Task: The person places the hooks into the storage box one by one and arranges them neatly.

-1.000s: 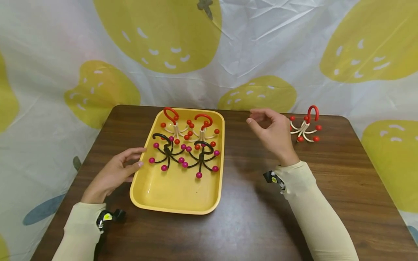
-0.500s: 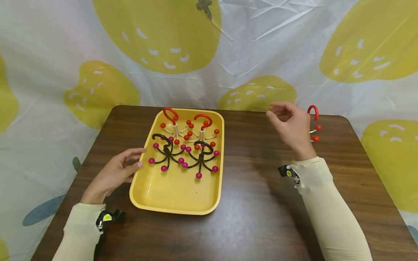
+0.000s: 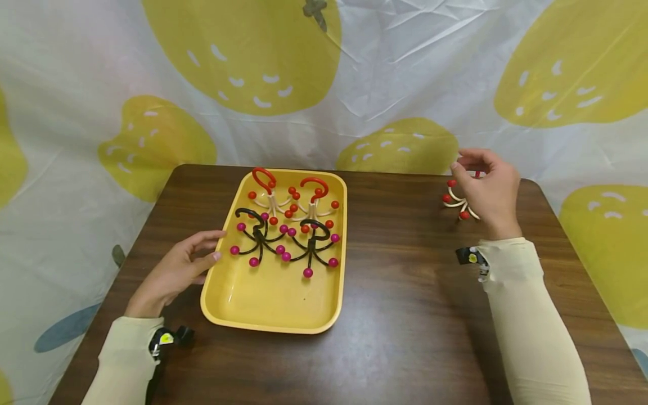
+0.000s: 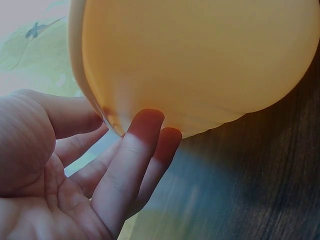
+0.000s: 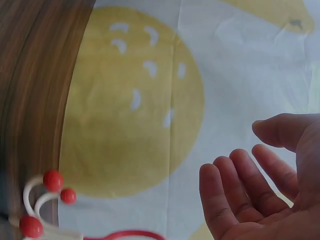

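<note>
My left hand [image 3: 174,270] rests at the left side of a yellow tray [image 3: 273,326], its fingertips right at the rim. In the left wrist view, loosely bent fingers [image 4: 122,175] lie against the tray's outer wall. Well to the right, my right hand [image 3: 491,188] hangs with relaxed, empty fingers over a spidery cream hanger [image 3: 458,203] with red ball tips. That hanger's red hook is mostly hidden behind the hand. In the right wrist view the same hanger's red hook [image 5: 132,233] shows at the bottom, apart from the fingers.
Inside the tray's far half stand two cream hangers with red hooks [image 3: 316,183] and two black hangers [image 3: 311,242] with magenta ball tips. The brown wooden table [image 3: 405,337] ends at a hanging cloth [image 3: 385,84] printed with yellow fruit.
My right hand has moved right, from beside the tray to over the lone cream hanger, which it now partly covers. The left hand and the tray stay in place.
</note>
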`<state>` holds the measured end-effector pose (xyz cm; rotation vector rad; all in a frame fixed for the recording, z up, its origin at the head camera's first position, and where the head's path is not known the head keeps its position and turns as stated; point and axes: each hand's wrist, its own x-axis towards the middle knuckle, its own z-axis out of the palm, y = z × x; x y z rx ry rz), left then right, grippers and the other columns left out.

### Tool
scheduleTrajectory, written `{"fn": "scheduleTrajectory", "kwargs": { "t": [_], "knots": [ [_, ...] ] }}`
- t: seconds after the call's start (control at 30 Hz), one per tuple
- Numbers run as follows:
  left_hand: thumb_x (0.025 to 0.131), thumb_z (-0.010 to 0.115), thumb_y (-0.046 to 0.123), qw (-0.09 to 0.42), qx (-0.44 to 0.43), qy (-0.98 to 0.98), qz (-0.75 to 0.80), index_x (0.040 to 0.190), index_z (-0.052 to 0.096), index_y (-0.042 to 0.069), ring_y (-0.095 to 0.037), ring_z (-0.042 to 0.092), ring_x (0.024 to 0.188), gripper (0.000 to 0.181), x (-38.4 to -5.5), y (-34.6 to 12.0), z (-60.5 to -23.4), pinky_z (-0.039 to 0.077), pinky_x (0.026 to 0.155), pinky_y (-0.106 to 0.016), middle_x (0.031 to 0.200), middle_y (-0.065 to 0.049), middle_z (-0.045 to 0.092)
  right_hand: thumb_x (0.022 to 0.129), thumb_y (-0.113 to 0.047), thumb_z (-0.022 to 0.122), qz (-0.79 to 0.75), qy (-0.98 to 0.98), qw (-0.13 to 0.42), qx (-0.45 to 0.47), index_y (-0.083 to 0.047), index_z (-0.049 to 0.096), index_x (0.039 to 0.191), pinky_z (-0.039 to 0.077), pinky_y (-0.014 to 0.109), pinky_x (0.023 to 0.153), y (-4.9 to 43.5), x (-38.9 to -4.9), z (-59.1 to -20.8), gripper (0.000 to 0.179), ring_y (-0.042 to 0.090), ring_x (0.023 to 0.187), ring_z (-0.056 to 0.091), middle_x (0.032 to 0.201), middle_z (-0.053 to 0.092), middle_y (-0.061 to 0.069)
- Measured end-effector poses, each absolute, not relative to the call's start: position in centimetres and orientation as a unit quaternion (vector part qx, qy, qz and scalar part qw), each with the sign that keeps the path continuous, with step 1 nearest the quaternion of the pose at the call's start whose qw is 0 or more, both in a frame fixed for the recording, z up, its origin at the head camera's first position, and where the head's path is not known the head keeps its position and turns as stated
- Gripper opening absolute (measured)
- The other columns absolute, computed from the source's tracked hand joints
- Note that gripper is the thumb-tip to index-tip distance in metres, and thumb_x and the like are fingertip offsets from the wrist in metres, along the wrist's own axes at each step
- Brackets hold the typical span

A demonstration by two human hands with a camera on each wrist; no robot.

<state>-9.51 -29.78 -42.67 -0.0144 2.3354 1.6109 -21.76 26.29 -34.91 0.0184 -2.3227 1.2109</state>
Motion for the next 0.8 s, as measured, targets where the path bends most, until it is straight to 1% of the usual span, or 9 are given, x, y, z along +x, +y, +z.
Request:
{"fn": "scheduleTrajectory", "kwargs": {
  "t": [0.03, 0.13, 0.27, 0.37, 0.53, 0.6, 0.7, 0.8],
  "knots": [
    [0.108, 0.063, 0.020, 0.151, -0.005, 0.814, 0.560, 0.160, 0.044, 0.014, -0.034, 0.074, 0.111, 0.055, -9.5, -29.8, -42.7, 0.068, 0.078, -0.046, 0.147, -0.027, 0.054, 0.093, -0.022, 0.077, 0.441, -0.859, 0.258, 0.000, -0.012, 0.080, 0.118, 0.041, 0.016, 0.068, 26.7, -21.8, -34.9, 0.027, -0.009, 0.082, 0.063, 0.084, 0.064, -0.032],
    [0.108, 0.063, 0.020, 0.151, -0.004, 0.814, 0.560, 0.160, 0.044, 0.014, -0.034, 0.074, 0.111, 0.055, -9.5, -29.8, -42.7, 0.068, 0.078, -0.046, 0.148, -0.027, 0.054, 0.094, -0.026, 0.076, 0.438, -0.861, 0.259, -0.018, -0.013, 0.080, 0.118, 0.040, 0.016, 0.073, 27.8, -21.9, -34.8, 0.028, -0.009, 0.084, 0.061, 0.086, 0.064, -0.033],
    [0.108, 0.063, 0.020, 0.148, -0.004, 0.815, 0.560, 0.160, 0.044, 0.015, -0.034, 0.074, 0.112, 0.055, -9.5, -29.9, -42.8, 0.068, 0.078, -0.046, 0.148, -0.027, 0.054, 0.093, -0.027, 0.076, 0.441, -0.857, 0.261, -0.040, -0.013, 0.080, 0.116, 0.044, 0.012, 0.074, 29.2, -22.3, -34.8, 0.027, -0.010, 0.085, 0.062, 0.086, 0.064, -0.032],
    [0.108, 0.062, 0.019, 0.148, -0.005, 0.815, 0.561, 0.160, 0.044, 0.015, -0.035, 0.073, 0.112, 0.055, -9.5, -29.8, -42.8, 0.068, 0.078, -0.046, 0.148, -0.027, 0.054, 0.093, -0.029, 0.076, 0.441, -0.857, 0.260, -0.062, -0.013, 0.080, 0.116, 0.048, 0.008, 0.070, 30.3, -22.6, -35.1, 0.028, -0.011, 0.080, 0.063, 0.089, 0.065, -0.028],
    [0.109, 0.061, 0.018, 0.150, -0.006, 0.815, 0.559, 0.161, 0.044, 0.014, -0.035, 0.073, 0.113, 0.055, -9.4, -29.8, -42.8, 0.068, 0.078, -0.046, 0.149, -0.027, 0.054, 0.092, -0.033, 0.076, 0.428, -0.866, 0.240, -0.101, -0.015, 0.080, 0.118, 0.047, 0.008, 0.073, 32.0, -23.3, -35.8, 0.032, -0.013, 0.081, 0.062, 0.094, 0.069, -0.021],
    [0.109, 0.061, 0.018, 0.150, -0.006, 0.816, 0.559, 0.160, 0.044, 0.014, -0.035, 0.073, 0.113, 0.055, -9.4, -29.8, -42.7, 0.068, 0.078, -0.046, 0.149, -0.027, 0.054, 0.092, -0.033, 0.076, 0.426, -0.869, 0.227, -0.111, -0.015, 0.079, 0.121, 0.045, 0.008, 0.074, 32.6, -23.5, -36.1, 0.034, -0.014, 0.085, 0.060, 0.094, 0.069, -0.023],
    [0.109, 0.061, 0.018, 0.150, -0.005, 0.815, 0.560, 0.160, 0.044, 0.014, -0.036, 0.072, 0.114, 0.054, -9.4, -29.8, -42.6, 0.068, 0.078, -0.046, 0.150, -0.027, 0.053, 0.094, -0.032, 0.076, 0.436, -0.870, 0.203, -0.114, -0.011, 0.076, 0.125, 0.049, 0.005, 0.070, 33.1, -23.7, -36.5, 0.037, -0.017, 0.077, 0.062, 0.088, 0.066, -0.028],
    [0.109, 0.061, 0.019, 0.150, -0.007, 0.816, 0.558, 0.160, 0.044, 0.014, -0.036, 0.072, 0.114, 0.054, -9.4, -29.8, -42.6, 0.068, 0.079, -0.046, 0.150, -0.027, 0.054, 0.097, -0.029, 0.072, 0.449, -0.870, 0.175, -0.104, -0.004, 0.072, 0.130, 0.052, 0.006, 0.063, 33.4, -23.7, -36.9, 0.041, -0.017, 0.071, 0.063, 0.082, 0.060, -0.035]
  ]
}}
